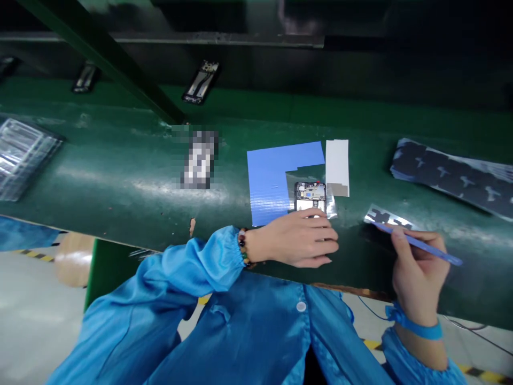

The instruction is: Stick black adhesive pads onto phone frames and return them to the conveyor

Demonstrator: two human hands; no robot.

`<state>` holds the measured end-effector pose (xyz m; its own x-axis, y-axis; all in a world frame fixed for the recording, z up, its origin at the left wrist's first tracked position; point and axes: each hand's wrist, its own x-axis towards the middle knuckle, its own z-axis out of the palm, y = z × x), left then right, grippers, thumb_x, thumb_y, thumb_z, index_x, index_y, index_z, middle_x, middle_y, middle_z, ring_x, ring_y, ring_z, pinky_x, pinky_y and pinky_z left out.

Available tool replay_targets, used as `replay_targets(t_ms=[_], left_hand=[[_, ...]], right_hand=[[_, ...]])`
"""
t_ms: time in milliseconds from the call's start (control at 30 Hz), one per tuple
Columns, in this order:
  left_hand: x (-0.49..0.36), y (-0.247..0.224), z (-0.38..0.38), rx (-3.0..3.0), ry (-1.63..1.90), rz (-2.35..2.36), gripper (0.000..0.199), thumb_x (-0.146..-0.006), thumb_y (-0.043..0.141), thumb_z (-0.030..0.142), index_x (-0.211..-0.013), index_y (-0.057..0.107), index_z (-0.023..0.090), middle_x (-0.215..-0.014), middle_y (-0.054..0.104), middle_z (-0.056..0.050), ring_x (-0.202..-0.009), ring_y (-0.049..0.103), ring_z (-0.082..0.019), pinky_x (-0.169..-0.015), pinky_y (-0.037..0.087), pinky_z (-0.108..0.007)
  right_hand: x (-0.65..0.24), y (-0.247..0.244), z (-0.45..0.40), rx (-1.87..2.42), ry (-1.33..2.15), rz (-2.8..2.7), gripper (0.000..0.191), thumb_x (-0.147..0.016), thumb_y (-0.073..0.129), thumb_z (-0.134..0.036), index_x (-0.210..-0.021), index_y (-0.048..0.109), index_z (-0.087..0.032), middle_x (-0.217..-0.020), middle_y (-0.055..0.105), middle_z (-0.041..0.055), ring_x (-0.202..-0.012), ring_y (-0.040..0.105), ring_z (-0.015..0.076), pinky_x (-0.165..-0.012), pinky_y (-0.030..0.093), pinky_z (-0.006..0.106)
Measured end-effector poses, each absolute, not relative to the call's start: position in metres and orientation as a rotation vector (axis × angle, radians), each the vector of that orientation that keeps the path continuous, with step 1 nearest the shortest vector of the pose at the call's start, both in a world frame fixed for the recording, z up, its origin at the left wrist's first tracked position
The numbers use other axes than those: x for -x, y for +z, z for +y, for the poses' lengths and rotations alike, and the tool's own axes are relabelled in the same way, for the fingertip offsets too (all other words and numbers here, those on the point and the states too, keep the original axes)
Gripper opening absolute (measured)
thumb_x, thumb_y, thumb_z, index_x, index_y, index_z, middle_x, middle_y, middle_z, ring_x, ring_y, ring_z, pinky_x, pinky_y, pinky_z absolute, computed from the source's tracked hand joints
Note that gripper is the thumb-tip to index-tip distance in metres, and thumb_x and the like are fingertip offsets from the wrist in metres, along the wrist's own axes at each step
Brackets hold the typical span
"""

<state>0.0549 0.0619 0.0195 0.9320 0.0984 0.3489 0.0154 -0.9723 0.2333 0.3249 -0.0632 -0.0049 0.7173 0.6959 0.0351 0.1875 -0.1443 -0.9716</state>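
An opened phone (310, 193) lies on the green bench, in the notch of a blue L-shaped sheet (266, 187). My left hand (298, 238) rests over the phone's lower part, palm down, its fingers slightly spread to the right; what is beneath the palm is hidden. Pinched in my right hand (419, 267) is a blue pen-like tool (435, 249), whose tip points left at a small clear strip with dark shapes (388, 218). White paper strips (337, 163) lie just right of the blue sheet.
A stack of dark printed sheets (452, 176) lies at the right. Another phone-like part (200, 159), pixelated, is left of the blue sheet. Further phone frames (201, 82) stand behind, near a slanted green post (116, 61). Clear-wrapped trays (24, 155) lie far left.
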Motion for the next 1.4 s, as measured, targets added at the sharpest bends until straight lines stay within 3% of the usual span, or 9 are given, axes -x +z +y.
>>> replay_targets(t_ms=[100,233,567,767,900,967,1067,1233,1400], left_hand=[[-0.085,0.018,0.065,-2.895,0.478,0.032,0.034,-0.114,0.063,0.047,-0.123,0.082,0.02,-0.141,0.077,-0.012,-0.125,0.073,-0.025,-0.12,0.051,-0.043],[-0.104,0.016,0.065,-2.913,0.395,0.055,0.055,-0.114,0.056,0.064,-0.135,0.078,0.018,-0.149,0.074,-0.016,-0.131,0.071,-0.029,-0.123,0.049,-0.047],[-0.105,0.011,0.059,-2.854,0.38,0.1,0.065,-0.108,0.062,0.072,-0.138,0.077,0.016,-0.153,0.072,-0.017,-0.139,0.067,-0.033,-0.124,0.048,-0.048],[-0.103,0.012,0.06,-2.839,0.357,0.121,0.068,-0.108,0.058,0.076,-0.14,0.075,0.018,-0.155,0.072,-0.013,-0.145,0.066,-0.032,-0.131,0.044,-0.048],[-0.082,0.019,0.084,-2.838,0.454,0.326,0.053,-0.117,0.054,0.058,-0.145,0.07,0.016,-0.159,0.07,-0.014,-0.147,0.064,-0.03,-0.13,0.045,-0.048],[-0.064,0.021,0.102,-2.792,0.465,0.592,0.043,-0.116,0.061,0.044,-0.148,0.067,0.016,-0.155,0.07,-0.016,-0.142,0.066,-0.032,-0.122,0.05,-0.05],[-0.04,0.019,0.123,-2.648,0.377,0.771,0.044,-0.11,0.069,0.033,-0.151,0.062,0.018,-0.148,0.073,-0.014,-0.134,0.068,-0.031,-0.107,0.053,-0.047],[-0.026,0.01,0.128,-2.529,0.377,0.799,0.04,-0.111,0.067,0.031,-0.149,0.064,0.022,-0.14,0.077,-0.01,-0.128,0.069,-0.028,-0.103,0.048,-0.042],[-0.028,0.007,0.125,-2.536,0.418,0.814,0.043,-0.109,0.07,0.033,-0.151,0.064,0.023,-0.14,0.076,-0.01,-0.127,0.069,-0.029,-0.104,0.047,-0.042]], right_hand=[[-0.332,-0.005,-0.067,1.658,0.58,-0.746,0.042,-0.078,0.099,-0.05,-0.09,0.066,-0.028,-0.099,0.082,0.0067,-0.103,0.084,0.0321,-0.119,0.058,0.063],[-0.343,-0.003,-0.074,1.665,0.398,-0.669,0.049,-0.071,0.104,-0.046,-0.091,0.064,-0.028,-0.097,0.083,0.0077,-0.101,0.084,0.0331,-0.116,0.06,0.063],[-0.356,-0.007,-0.072,1.751,0.572,-0.731,0.047,-0.07,0.104,-0.045,-0.082,0.063,-0.026,-0.095,0.084,0.0077,-0.102,0.085,0.0316,-0.115,0.06,0.061],[-0.354,-0.002,-0.047,1.45,0.538,-0.465,0.046,-0.057,0.102,-0.029,-0.077,0.061,-0.028,-0.073,0.071,-0.0021,-0.084,0.079,0.0231,-0.112,0.063,0.05],[-0.353,-0.006,-0.039,1.471,0.487,-0.478,0.046,-0.056,0.101,-0.028,-0.075,0.06,-0.029,-0.071,0.069,-0.003,-0.081,0.077,0.0236,-0.115,0.062,0.054],[-0.345,-0.008,-0.037,1.485,0.397,-0.498,0.05,-0.056,0.104,-0.033,-0.075,0.058,-0.029,-0.071,0.067,-0.0042,-0.081,0.077,0.025,-0.116,0.062,0.058],[-0.322,-0.006,-0.032,1.482,0.349,-0.539,0.054,-0.06,0.106,-0.04,-0.077,0.056,-0.029,-0.074,0.069,-0.004,-0.084,0.079,0.0261,-0.115,0.064,0.061],[-0.274,0.001,-0.017,1.462,0.579,-0.653,0.048,-0.078,0.101,-0.038,-0.079,0.055,-0.025,-0.081,0.071,-0.0031,-0.098,0.082,0.0235,-0.111,0.067,0.053],[-0.252,0.0,-0.004,1.446,0.664,-0.786,0.046,-0.084,0.098,-0.034,-0.08,0.053,-0.025,-0.08,0.071,-0.0042,-0.096,0.083,0.0222,-0.107,0.067,0.05]])
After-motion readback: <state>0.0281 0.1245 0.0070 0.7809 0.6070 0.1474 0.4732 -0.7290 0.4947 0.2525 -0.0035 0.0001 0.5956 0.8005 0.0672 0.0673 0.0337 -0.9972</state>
